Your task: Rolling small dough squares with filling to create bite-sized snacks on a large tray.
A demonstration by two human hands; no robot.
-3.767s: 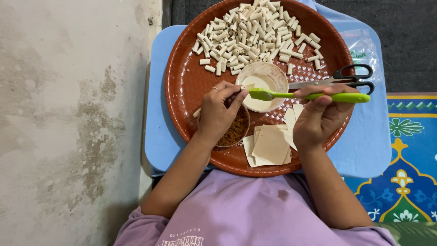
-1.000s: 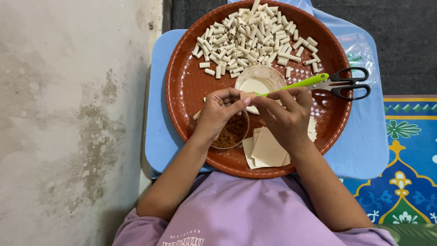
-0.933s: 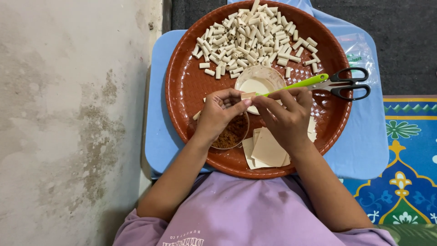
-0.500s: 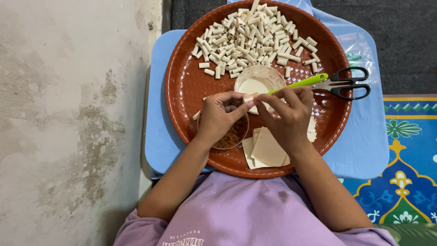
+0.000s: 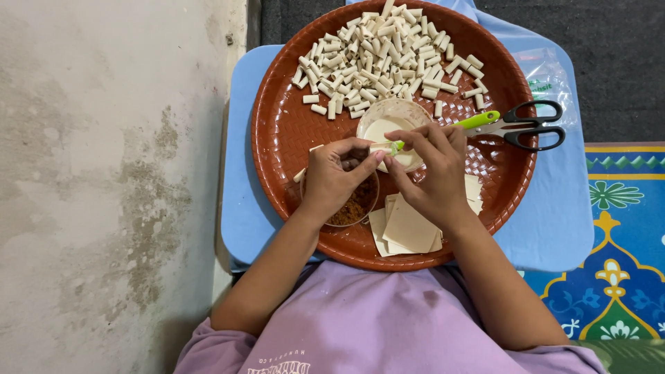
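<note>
Over brown tray point(image 5: 277, 131): left hand point(image 5: 336, 176), right hand point(image 5: 429, 173) pinching small pale wrapper roll point(image 5: 379, 147).

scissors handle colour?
Black loops on the scissors, lying at the brown tray's right rim; head view.

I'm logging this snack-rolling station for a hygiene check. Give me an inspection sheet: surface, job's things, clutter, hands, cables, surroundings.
Surface: round brown woven tray on a low blue table.
Job's things: pale wrapper piece pinched between both hands; pile of small rolled pieces at the far side; stack of square wrappers; bowl of pale paste; clear cup of brown filling.
Clutter: green-handled tool and black scissors on the tray rim; clear plastic bag.
Hands: left hand and right hand, both pinching the wrapper piece.
Cables: nothing seen.
Surroundings: stained wall, patterned mat.
</note>
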